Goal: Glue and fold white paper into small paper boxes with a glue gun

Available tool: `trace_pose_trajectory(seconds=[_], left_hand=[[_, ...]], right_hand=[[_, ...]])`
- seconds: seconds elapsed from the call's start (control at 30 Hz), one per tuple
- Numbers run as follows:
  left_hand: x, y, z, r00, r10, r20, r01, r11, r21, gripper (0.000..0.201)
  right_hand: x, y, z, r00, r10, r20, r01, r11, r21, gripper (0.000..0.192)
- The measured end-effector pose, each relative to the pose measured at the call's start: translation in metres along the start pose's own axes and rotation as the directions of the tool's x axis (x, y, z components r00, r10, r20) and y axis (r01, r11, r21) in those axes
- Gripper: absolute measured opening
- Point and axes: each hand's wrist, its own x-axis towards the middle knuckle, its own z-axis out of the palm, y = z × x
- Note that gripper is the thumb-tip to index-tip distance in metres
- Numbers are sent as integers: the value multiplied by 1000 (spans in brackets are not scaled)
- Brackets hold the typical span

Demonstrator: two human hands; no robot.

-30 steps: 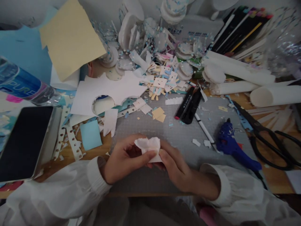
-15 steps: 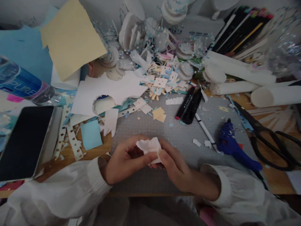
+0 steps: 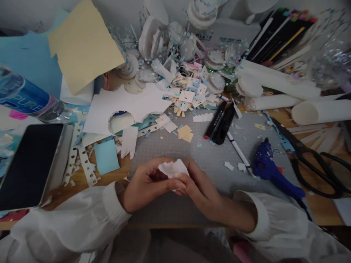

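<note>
A small white piece of paper [image 3: 173,168] with a torn, wavy upper edge is pinched between my two hands, low over the grey cutting mat [image 3: 161,149]. My left hand [image 3: 149,186] grips its left and lower side, thumb stretched across the front. From the right, my right hand [image 3: 203,191] presses its thumb and fingers on the paper's lower right part. Both thumbs meet near the bottom of the piece, and the fingers behind it are mostly hidden. Farther off lie small yellow paper squares [image 3: 185,133] and two black markers [image 3: 221,122].
A blue glue gun [image 3: 274,171] and black scissors [image 3: 315,157] lie at the right. A phone [image 3: 31,164] and a water bottle [image 3: 30,95] sit at the left. Behind are cut white paper [image 3: 95,113], small paper figures [image 3: 189,95] and white paper rolls [image 3: 323,111].
My right thumb has moved left and lower across the paper, covering its lower right corner. The paper's visible part is smaller and folded over more. Things on the table stay in place.
</note>
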Motion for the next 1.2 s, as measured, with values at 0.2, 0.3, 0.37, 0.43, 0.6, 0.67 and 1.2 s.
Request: trace_pose_trajectory(seconds=[0.2,0.3,0.37,0.43,0.6,0.67,1.2], left_hand=[[3,1,-2,998,25,-52,-21,997,73,21],[3,3,-1,999,-11,-44,14,996,88,20],[2,5,0,999,-16,-33,19,996,85,21],[1,6,1,1000,-17,-24,19,996,90,21],[-1,4,-3,1000,-17,-11,18,995,98,19],[-2,3,-5,999,-22,-42,25,997,79,18],[-3,1,-8,999,35,-38,-31,996,87,28]], right_hand=[[-1,7,3,998,50,-24,-50,999,5,22],[-1,10,5,997,78,-13,-78,997,0,23],[-1,10,5,995,95,7,-95,995,-19,24],[0,9,4,994,102,35,-100,994,-53,25],[-1,6,0,993,35,117,-25,996,-80,25],[-1,3,-3,991,-17,135,29,995,-91,25],[3,1,-3,987,-55,154,59,998,-24,23]])
